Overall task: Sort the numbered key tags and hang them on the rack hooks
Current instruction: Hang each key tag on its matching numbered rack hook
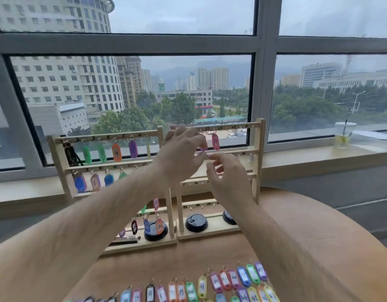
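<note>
Two wooden hook racks stand side by side on a round table: the left rack (57, 147) carries several coloured tags on its rows, the right rack (262, 136) has a pink tag (215, 141) on its top row. My left hand (179, 153) is raised at the right rack's top row and pinches a purple tag (202, 148) beside the pink one. My right hand (229, 179) hovers just below with loosely curled fingers, holding nothing I can see. Several numbered tags (210, 286) lie in rows at the table's near edge.
Black round lids (196, 222) sit on the rack bases, and pens (125, 239) lie on the left base. A plastic cup with a straw (344, 136) stands on the window sill at right. The window is right behind the racks.
</note>
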